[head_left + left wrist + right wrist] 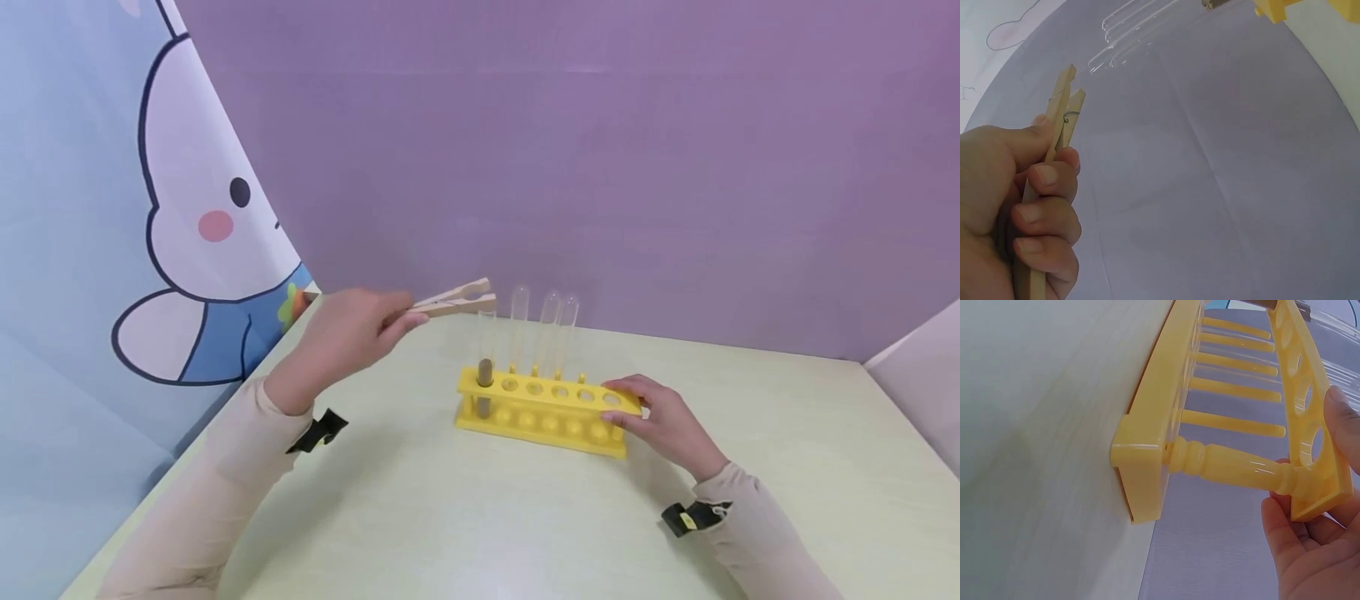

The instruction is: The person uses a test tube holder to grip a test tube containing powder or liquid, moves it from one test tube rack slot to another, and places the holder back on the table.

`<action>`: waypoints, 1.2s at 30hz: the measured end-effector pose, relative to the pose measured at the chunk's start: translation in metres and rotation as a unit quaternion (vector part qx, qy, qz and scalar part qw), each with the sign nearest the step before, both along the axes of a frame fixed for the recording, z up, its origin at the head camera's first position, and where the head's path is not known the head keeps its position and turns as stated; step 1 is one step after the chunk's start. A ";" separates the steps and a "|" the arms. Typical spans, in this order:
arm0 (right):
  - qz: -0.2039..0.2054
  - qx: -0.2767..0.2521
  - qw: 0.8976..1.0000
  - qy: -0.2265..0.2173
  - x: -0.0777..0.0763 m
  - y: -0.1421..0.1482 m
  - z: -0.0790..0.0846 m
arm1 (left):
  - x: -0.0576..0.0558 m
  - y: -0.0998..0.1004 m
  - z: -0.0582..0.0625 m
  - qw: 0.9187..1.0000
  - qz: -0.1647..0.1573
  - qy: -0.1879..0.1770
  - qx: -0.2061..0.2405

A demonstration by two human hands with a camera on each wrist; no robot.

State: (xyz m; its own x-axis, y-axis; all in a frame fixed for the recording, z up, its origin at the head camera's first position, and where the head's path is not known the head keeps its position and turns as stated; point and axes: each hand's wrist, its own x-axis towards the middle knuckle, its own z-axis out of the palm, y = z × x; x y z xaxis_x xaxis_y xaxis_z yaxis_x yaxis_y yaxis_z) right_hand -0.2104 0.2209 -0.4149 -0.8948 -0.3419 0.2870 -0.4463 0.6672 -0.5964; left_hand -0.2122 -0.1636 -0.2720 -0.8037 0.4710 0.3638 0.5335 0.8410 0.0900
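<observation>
My left hand [347, 340] grips a wooden test tube clamp [450, 306], fingers curled round its handle in the left wrist view. The clamp's spread tips are near the mouth of a glass test tube [487, 333], by the head view; whether they touch it I cannot tell. That tube stands upright in the leftmost hole of a yellow test tube rack [543, 437], with dark brown matter inside. My right hand [671, 423] holds the rack's right end, thumb and fingers round the top plate [1302, 394].
Three clear test tubes [520, 325] stand upside down on the rack's back pegs [1235, 422]. The rack sits on a pale tabletop [450, 517]. Behind is a purple backdrop [600, 167], with a cartoon-printed cloth [67, 250] at the left.
</observation>
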 end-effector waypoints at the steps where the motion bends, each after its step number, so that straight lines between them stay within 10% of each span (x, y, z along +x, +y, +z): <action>1: 0.000 0.000 1.000 -0.001 0.000 0.000 0.000 | 0.000 -0.002 0.000 1.000 0.001 0.003 -0.003; 36: -0.002 0.000 1.000 -0.002 0.001 0.004 0.002 | 0.000 -0.019 -0.018 0.998 0.059 0.020 0.005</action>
State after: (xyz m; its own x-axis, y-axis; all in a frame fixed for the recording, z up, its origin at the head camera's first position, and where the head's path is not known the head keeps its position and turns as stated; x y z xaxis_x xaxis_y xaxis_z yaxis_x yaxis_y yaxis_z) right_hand -0.2094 0.2248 -0.4127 -0.8972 -0.3381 0.2842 -0.4415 0.6689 -0.5980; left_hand -0.2118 -0.1825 -0.2896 -0.8381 0.3709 0.4001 0.4349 0.8970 0.0795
